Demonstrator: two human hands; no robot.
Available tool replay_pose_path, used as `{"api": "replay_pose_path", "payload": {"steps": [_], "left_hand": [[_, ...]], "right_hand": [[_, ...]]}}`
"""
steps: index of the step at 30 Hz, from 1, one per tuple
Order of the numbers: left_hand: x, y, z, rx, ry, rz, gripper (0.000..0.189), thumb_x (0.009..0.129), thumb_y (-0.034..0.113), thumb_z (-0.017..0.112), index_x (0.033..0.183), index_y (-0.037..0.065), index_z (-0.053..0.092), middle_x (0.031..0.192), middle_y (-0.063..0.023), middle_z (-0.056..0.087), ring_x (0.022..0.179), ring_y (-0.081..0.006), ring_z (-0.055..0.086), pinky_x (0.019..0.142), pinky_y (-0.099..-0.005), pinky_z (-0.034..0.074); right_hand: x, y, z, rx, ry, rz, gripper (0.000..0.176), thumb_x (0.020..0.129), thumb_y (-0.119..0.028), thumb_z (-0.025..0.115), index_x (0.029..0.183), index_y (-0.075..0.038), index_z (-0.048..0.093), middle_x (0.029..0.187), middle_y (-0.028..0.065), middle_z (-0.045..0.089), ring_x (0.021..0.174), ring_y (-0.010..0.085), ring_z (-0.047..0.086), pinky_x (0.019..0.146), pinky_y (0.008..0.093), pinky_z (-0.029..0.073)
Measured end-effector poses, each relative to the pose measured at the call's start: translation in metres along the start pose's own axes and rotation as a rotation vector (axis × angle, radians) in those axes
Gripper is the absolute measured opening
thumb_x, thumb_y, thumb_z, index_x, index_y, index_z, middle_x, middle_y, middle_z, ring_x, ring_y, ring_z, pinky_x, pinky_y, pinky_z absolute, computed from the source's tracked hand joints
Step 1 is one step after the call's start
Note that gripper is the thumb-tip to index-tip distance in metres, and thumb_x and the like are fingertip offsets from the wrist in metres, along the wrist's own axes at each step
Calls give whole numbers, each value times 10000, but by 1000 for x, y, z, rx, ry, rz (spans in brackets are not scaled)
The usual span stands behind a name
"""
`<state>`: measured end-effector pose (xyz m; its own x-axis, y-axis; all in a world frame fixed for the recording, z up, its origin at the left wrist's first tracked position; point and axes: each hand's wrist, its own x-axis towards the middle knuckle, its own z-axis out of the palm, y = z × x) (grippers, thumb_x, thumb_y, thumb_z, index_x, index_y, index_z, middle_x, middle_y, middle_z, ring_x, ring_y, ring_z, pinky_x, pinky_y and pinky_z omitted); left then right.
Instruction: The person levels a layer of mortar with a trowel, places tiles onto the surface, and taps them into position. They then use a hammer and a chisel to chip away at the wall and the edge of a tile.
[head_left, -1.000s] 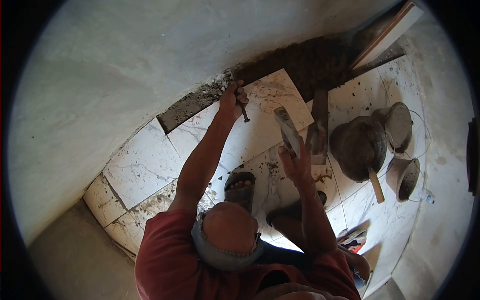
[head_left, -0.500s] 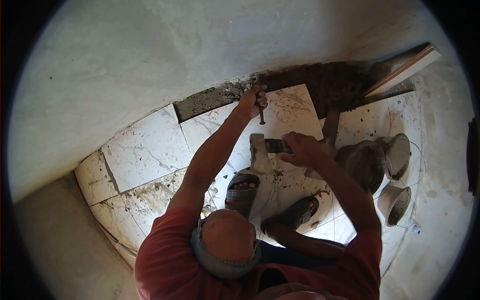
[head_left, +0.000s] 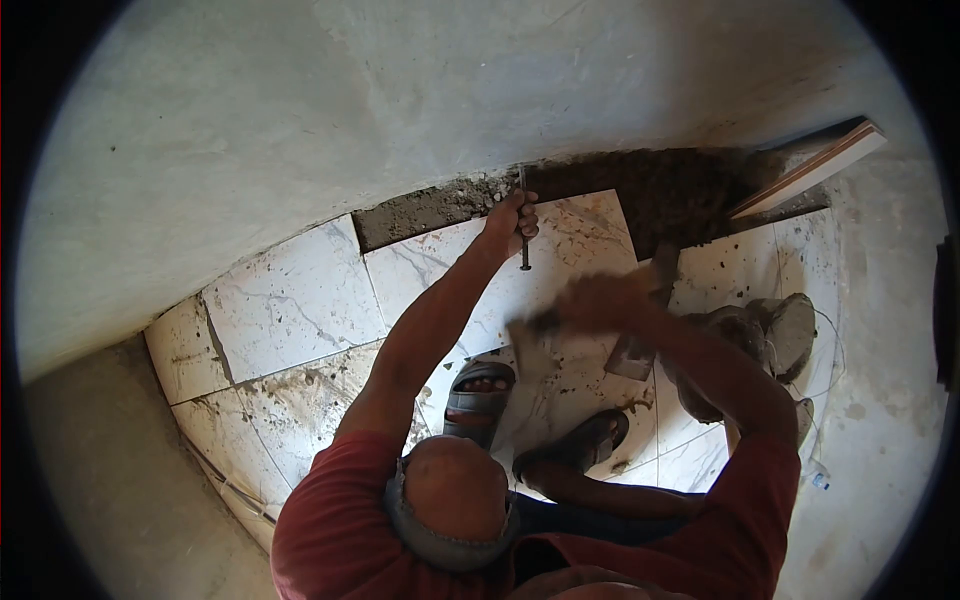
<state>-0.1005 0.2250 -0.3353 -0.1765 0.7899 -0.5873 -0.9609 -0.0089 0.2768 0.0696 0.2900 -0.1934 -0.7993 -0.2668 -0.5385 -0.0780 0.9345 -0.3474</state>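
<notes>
My left hand is closed around a metal chisel. The chisel's upper end reaches the dark gap at the foot of the wall, and its broad struck end points back toward me. To the right, my right hand is wrapped around the handle of a hammer. Both are smeared by motion, and the hammer's head hangs below the chisel, apart from it. Beneath the hands lie white marbled floor tiles, spattered with dirt.
Along the wall runs an open strip of soil and rubble. A tile offcut leans at the right end. Buckets stand on the right, and a flat grey piece lies nearer. My sandalled feet rest on the tiles.
The hammer's head has swung lower in the view and is now blurred with my right hand. My left hand keeps its hold on the chisel. The view has tilted slightly.
</notes>
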Motion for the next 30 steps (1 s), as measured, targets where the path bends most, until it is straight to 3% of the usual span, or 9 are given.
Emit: {"api": "replay_pose_path", "payload": {"steps": [5, 11, 13, 14, 21, 22, 24, 27, 30], "left_hand": [[2, -2, 0, -15, 9, -8, 258, 947, 294, 357, 952, 60, 463, 595, 9, 386, 456, -89, 319, 419, -245, 288], [3, -1, 3, -20, 27, -15, 238, 940, 288, 366, 934, 65, 452, 578, 11, 377, 447, -98, 295, 424, -260, 268], [3, -4, 3, 35, 68, -2, 235, 941, 296, 360, 923, 81, 454, 565, 16, 365, 438, -97, 287, 417, -261, 256], [7, 4, 5, 35, 62, 16, 235, 941, 296, 360, 923, 81, 454, 565, 16, 365, 438, -97, 287, 417, -261, 256], [6, 1, 11, -78, 77, -56, 212, 937, 276, 350, 885, 95, 449, 548, 26, 331, 408, -94, 263, 394, -265, 235], [7, 1, 13, -63, 93, -44, 210, 938, 270, 346, 881, 94, 447, 548, 26, 328, 403, -93, 258, 391, -265, 233], [6, -3, 15, -52, 109, -28, 209, 938, 264, 341, 877, 93, 444, 547, 26, 325, 399, -92, 254, 389, -266, 231], [5, -3, 17, -68, 105, -26, 213, 938, 272, 342, 876, 94, 441, 546, 26, 323, 395, -89, 251, 387, -264, 230], [5, -1, 21, -55, 102, -34, 208, 936, 265, 347, 872, 89, 437, 544, 27, 316, 394, -94, 245, 385, -260, 226]], "right_hand": [[-6, -7, 7, 41, 25, 277, 502, 798, -528, 491, 953, -53, 531, 882, 146, 596, 792, 320, 601, 683, 436, 494], [-7, -24, 8, 20, -74, -348, 516, 794, -531, 493, 938, -37, 537, 912, 132, 604, 823, 305, 605, 680, 437, 493], [3, 16, -17, 130, -94, 386, 506, 797, -519, 491, 947, -38, 536, 913, 129, 604, 834, 308, 604, 682, 444, 493], [3, 17, -25, 114, -86, 381, 506, 797, -519, 491, 947, -38, 536, 913, 129, 604, 834, 308, 604, 682, 444, 493], [-21, -31, 0, 14, -150, -328, 453, 800, -497, 493, 922, -65, 559, 953, 140, 591, 865, 291, 596, 719, 429, 485], [-16, -17, -18, 124, -333, -117, 451, 792, -513, 499, 915, -83, 558, 890, 118, 607, 817, 297, 604, 705, 427, 487], [-16, 31, -7, 70, 0, 316, 434, 795, -508, 498, 915, -95, 558, 800, 108, 613, 751, 304, 614, 669, 427, 495], [-25, 18, -8, 80, -22, 458, 467, 779, -522, 535, 874, -64, 545, 767, 138, 594, 780, 308, 611, 666, 425, 480], [-34, -30, -18, 160, -231, 113, 492, 785, -536, 520, 867, -52, 546, 776, 142, 598, 765, 320, 613, 667, 428, 480]]}}
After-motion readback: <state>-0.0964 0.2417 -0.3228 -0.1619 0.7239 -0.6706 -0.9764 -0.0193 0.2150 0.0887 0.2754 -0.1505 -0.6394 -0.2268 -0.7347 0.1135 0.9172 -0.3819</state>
